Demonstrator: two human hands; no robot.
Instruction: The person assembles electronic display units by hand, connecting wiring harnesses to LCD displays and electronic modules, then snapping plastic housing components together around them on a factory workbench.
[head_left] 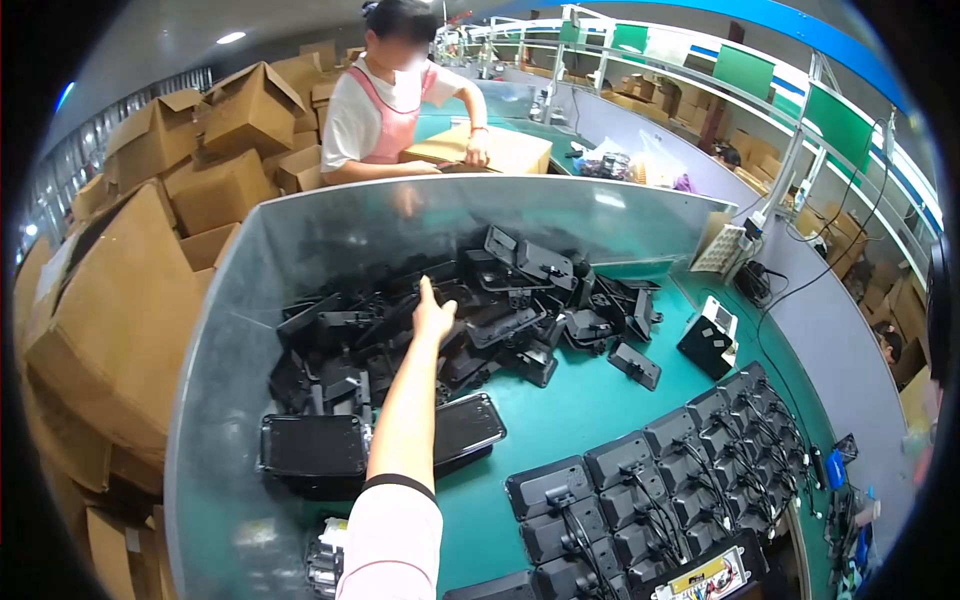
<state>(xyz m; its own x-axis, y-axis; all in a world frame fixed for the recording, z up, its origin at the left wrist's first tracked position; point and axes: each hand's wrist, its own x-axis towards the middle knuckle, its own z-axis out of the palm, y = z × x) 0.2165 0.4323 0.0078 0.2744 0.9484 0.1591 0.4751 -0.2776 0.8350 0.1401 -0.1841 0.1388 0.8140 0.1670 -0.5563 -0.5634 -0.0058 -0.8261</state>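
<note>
My left hand [432,312] reaches forward on an outstretched arm in a white and pink sleeve, fingers extended, touching the near side of a heap of black plastic parts [500,300]. It holds nothing that I can see. The heap lies on the green table [570,410] against a curved grey metal wall [330,225]. On either side of my forearm sit two flat black rectangular housings, one to the left [312,447] and one to the right [468,425]. My right hand is out of view.
Rows of black units with cables [690,470] fill the table's near right. A small black device [708,342] stands upright beyond them. Cardboard boxes [110,300] pile up on the left. Behind the wall, a person in a pink apron [385,110] handles a box [505,150].
</note>
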